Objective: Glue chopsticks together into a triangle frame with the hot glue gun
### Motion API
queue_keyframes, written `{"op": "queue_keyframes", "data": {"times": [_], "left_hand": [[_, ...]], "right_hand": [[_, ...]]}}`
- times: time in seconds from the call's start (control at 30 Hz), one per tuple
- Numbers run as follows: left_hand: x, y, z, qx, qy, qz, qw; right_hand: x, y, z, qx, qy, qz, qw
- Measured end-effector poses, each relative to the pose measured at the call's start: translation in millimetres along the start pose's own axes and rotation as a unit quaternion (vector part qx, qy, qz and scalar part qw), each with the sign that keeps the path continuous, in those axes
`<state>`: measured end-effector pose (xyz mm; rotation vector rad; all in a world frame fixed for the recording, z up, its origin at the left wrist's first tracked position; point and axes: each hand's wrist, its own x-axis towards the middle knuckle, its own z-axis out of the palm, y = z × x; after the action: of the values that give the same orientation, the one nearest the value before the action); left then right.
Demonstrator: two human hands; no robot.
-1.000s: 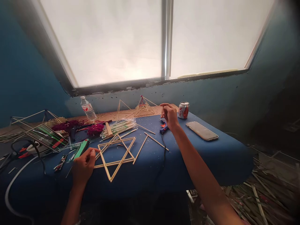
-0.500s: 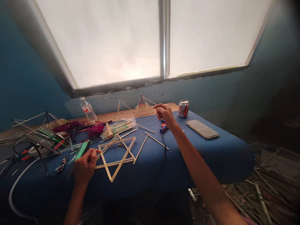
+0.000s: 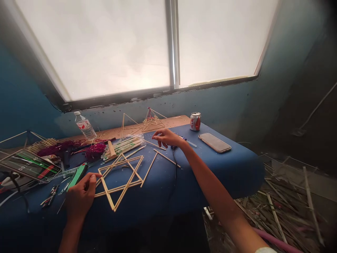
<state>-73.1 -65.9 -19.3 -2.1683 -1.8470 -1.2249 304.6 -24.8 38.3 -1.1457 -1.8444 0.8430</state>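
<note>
A flat star-shaped frame of thin wooden sticks [image 3: 123, 175] lies on the blue table [image 3: 210, 172]. My left hand [image 3: 79, 198] is curled at the frame's left tip, thumb and forefinger pinched on it. My right hand [image 3: 167, 137] reaches across the table, fingers stretched left and down, tips at a loose stick [image 3: 157, 144] next to a plastic-wrapped bundle of sticks [image 3: 123, 144]. Nothing shows in that hand. It covers most of a glue gun; only its black cord [image 3: 176, 165] shows.
Two more loose sticks [image 3: 165, 157] lie right of the frame. A soda can [image 3: 195, 121], a phone [image 3: 214, 142], stick pyramids [image 3: 151, 121] and a water bottle [image 3: 84, 125] stand behind. Green cutter [image 3: 77, 174], lit phone [image 3: 30, 165] and purple yarn [image 3: 92, 151] sit left. Straw scraps [image 3: 276, 211] cover the floor at right.
My right hand dropped from a raised pinch above the glue gun to the table, fingers now stretched out at a loose stick. The view swung right. My left hand stayed at the frame.
</note>
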Motion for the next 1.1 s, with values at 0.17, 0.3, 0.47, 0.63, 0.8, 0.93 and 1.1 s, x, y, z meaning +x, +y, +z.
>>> {"op": "queue_keyframes", "data": {"times": [0.17, 0.3, 0.47, 0.63, 0.8, 0.93, 1.1], "left_hand": [[1.3, -2.5, 1.0, 0.004, 0.002, 0.011, 1.0], [1.3, -1.9, 1.1, 0.0, 0.001, 0.011, 1.0], [0.8, -0.7, 1.0, -0.005, 0.003, 0.007, 1.0], [1.4, -3.0, 2.4, -0.001, 0.003, 0.012, 1.0], [0.9, -3.7, 1.8, -0.006, -0.001, 0.003, 1.0], [-0.6, -1.7, 0.8, -0.007, 0.013, -0.002, 1.0], [-0.7, -2.4, 1.2, -0.011, 0.011, 0.004, 1.0]], "right_hand": [[1.4, 1.9, -0.3, -0.022, 0.073, 0.013, 0.997], [0.9, 3.1, 4.9, -0.065, 0.023, 0.018, 0.997], [-1.1, -0.1, 7.2, -0.069, 0.016, 0.021, 0.997], [-1.8, 0.8, 7.9, -0.072, 0.012, 0.022, 0.997], [-1.4, 2.7, 8.9, -0.079, 0.005, 0.02, 0.997], [-2.5, -0.3, 10.1, -0.086, 0.003, 0.022, 0.996], [-3.1, -4.6, 12.6, -0.109, 0.029, 0.014, 0.994]]}}
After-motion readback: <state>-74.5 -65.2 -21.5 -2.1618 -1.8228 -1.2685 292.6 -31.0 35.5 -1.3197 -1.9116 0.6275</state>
